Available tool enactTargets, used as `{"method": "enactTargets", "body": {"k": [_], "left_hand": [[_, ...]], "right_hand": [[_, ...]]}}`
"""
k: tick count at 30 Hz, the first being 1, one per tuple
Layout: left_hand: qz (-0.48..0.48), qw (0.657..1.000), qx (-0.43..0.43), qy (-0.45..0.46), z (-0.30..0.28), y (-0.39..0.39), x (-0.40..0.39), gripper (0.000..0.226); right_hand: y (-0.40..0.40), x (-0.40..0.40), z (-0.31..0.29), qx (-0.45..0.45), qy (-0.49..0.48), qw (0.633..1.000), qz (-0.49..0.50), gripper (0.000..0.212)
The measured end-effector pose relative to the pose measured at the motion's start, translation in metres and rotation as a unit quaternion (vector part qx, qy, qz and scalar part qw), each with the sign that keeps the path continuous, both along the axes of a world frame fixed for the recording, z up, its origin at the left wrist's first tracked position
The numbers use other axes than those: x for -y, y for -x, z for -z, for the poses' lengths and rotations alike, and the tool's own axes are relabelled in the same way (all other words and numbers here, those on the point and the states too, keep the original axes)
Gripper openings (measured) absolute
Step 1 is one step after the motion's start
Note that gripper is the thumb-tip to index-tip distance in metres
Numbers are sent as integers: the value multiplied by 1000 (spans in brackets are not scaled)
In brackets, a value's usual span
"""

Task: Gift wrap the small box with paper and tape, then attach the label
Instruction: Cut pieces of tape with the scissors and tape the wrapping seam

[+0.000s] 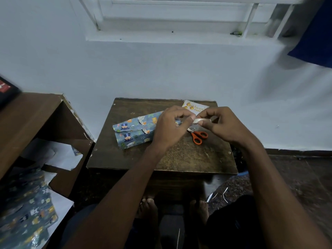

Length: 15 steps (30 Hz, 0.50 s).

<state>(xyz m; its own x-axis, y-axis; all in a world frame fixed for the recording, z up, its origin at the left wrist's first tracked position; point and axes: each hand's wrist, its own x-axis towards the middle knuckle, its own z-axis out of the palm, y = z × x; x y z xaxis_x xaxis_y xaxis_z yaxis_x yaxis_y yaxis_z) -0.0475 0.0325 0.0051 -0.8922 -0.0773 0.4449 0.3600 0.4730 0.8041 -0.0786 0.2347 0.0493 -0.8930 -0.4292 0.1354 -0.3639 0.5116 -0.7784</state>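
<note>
Blue animal-print wrapped box (133, 133) lies left-of-centre on the dark wooden bench (179, 159), its paper folded round but near flap loose, so presumably waiting for tape. Left hand (170, 126) pinches the free tape end; right hand (222, 124) has its grip closed round the pale tape roll (203, 120), likely to draw off a strip. Orange-handled scissors (198, 136) and cream printed label (195, 107) sit near, within reach.
</note>
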Motion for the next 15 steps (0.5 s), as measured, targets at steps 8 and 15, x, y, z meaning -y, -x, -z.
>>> {"method": "enactTargets", "body": {"k": [8, 15], "left_hand": [[30, 992, 5, -123, -9, -2, 0, 6], [10, 973, 31, -230, -13, -3, -3, 9]], "right_hand": [[0, 0, -4, -22, 30, 999, -19, 17], [-3, 13, 3, -44, -34, 998, -35, 25]]}}
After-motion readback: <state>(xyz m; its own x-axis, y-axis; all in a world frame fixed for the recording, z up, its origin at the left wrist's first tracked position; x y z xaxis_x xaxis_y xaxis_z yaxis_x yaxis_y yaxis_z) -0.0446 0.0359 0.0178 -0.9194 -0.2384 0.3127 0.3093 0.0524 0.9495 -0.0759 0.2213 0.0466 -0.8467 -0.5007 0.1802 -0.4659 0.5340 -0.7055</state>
